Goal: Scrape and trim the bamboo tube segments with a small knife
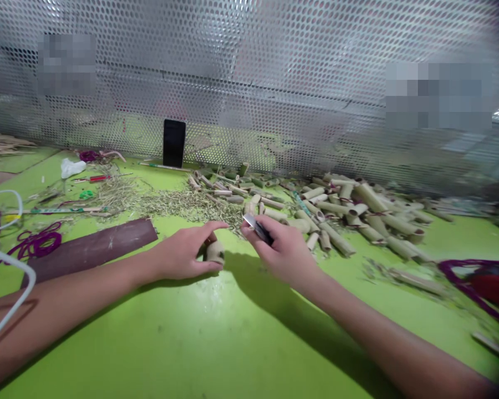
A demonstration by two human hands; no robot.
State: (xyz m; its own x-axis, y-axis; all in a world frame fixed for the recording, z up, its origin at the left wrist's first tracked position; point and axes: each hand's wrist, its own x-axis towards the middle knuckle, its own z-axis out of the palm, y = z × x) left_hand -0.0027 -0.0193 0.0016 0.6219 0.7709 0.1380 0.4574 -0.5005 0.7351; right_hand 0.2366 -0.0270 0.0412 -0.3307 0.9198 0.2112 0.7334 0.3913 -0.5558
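Note:
My left hand (pixel 182 255) grips a short, pale section of bamboo tube (pixel 215 252) between its fingers and thumb, and the fingers hide part of the tube. My right hand (pixel 285 254) pinches a small flat metal blade (pixel 254 228) with a dark handle or wrapping, and its tip is close to the bamboo section. Just beyond both hands, a large heap of cut bamboo tubes (pixel 341 213) spreads across the green work surface (pixel 233 327). Shavings and fibres (pixel 183 204) lie in a band behind my left hand.
A perforated metal screen (pixel 249 72) stands along the far side, with a black phone (pixel 174 143) propped against it. A brown strip (pixel 92 249) lies left, near purple cord (pixel 39 243), a white wire loop (pixel 4 210) and a red-handled tool (pixel 100 178). More purple cord (pixel 474 282) lies right.

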